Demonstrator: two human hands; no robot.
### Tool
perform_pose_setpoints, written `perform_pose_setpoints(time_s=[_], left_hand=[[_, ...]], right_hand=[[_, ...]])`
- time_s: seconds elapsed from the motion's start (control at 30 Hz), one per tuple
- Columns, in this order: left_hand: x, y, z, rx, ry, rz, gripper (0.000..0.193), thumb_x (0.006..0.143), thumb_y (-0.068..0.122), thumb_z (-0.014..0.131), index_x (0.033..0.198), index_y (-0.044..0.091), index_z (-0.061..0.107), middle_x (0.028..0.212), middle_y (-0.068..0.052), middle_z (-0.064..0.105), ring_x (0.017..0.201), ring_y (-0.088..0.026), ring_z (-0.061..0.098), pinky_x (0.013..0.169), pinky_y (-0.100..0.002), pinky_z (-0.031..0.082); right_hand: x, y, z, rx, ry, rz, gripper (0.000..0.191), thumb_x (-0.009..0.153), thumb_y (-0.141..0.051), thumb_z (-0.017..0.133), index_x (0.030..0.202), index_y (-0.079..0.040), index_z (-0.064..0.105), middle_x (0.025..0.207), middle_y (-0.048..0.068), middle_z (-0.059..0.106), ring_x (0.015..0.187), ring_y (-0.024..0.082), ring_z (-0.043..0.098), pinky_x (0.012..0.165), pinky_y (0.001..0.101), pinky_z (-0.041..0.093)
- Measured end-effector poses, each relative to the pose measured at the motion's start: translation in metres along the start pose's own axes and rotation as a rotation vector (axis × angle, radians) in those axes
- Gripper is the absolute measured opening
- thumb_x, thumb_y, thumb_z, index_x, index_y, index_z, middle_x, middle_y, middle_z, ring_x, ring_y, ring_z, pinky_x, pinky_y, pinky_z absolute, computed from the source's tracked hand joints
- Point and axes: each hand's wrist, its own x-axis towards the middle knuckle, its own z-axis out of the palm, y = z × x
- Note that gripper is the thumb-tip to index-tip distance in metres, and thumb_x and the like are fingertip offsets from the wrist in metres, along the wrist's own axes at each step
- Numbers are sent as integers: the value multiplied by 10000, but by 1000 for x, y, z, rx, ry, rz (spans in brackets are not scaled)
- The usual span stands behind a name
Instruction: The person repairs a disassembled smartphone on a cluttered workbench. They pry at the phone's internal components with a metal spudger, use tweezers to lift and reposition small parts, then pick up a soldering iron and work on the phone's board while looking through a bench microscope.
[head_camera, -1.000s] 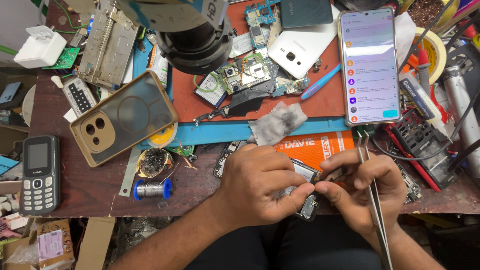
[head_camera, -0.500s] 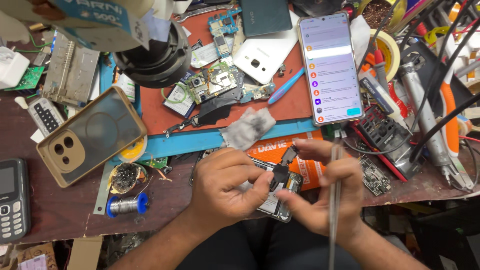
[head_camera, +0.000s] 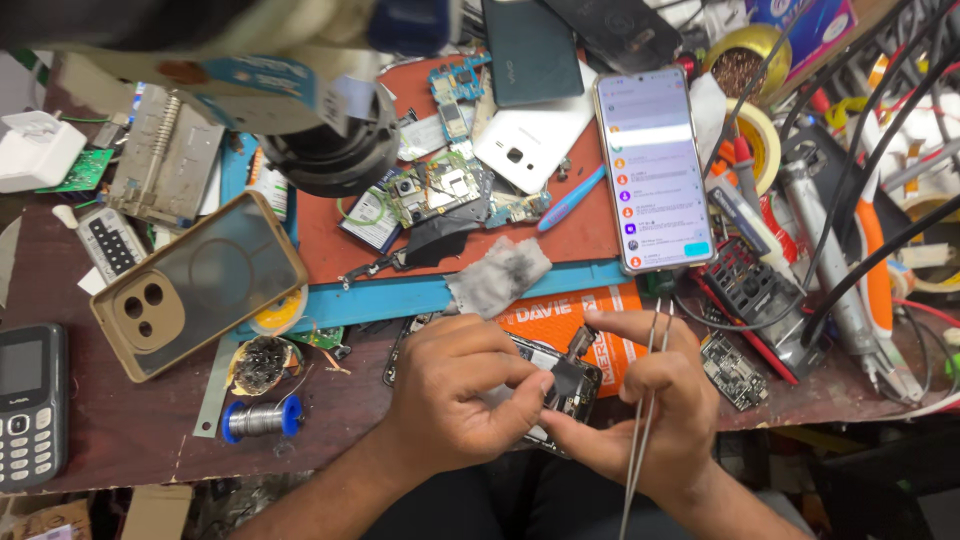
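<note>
Holding the opened phone (head_camera: 560, 385) a little farther right than half a second ago, you keep it at the bench's near edge, dark innards showing. Your left hand (head_camera: 455, 395) pinches its side; your right hand (head_camera: 650, 420) cradles it underneath, gripping metal tweezers (head_camera: 645, 440). A grey rag (head_camera: 497, 275) lies just beyond.
</note>
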Motion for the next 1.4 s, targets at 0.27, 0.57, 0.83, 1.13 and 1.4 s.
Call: perform_pose_setpoints(time_s=[0.27, 0.57, 0.83, 1.13, 1.4], left_hand=[[2, 4, 2, 4, 41, 58, 193, 768, 300, 865, 751, 149, 747, 722, 9, 669, 659, -200, 616, 603, -360, 444], [0, 4, 5, 82, 34, 68, 105, 737, 136, 761, 841, 134, 749, 775, -4, 667, 732, -227, 619, 654, -379, 473], [-3, 8, 6, 176, 76, 121, 177, 726, 94, 725, 901, 107, 746, 793, -16, 652, 727, -218, 633, 653, -362, 466], [-6, 16, 1, 315, 128, 196, 199, 742, 115, 723, 939, 102, 745, 799, 2, 642, 724, -203, 621, 652, -365, 451], [2, 20, 3, 339, -155, 195, 400, 783, 167, 728, 1157, 26, 702, 974, -96, 633, 908, -273, 600, 779, -415, 466]], right_hand=[[-24, -8, -21, 217, -16, 243, 658, 623, -173, 960, 928, -98, 383, 1254, 217, 604, 926, 150, 750, 680, 261, 618], [-45, 0, -18, 20, -108, 124, 642, 578, -207, 956, 851, -129, 379, 1228, 211, 695, 1084, 261, 662, 940, 398, 525], [-41, -4, -11, -122, -101, 76, 574, 589, -250, 963, 748, -135, 423, 1261, 215, 690, 1075, 280, 672, 921, 369, 531], [-22, -7, -14, -143, -220, 93, 443, 627, -217, 908, 769, -120, 500, 1313, 225, 667, 1035, 308, 657, 888, 417, 494], [1, 6, -26, 15, -412, 225, 459, 609, -177, 920, 776, -95, 500, 1229, 170, 715, 918, 286, 629, 769, 368, 537]])
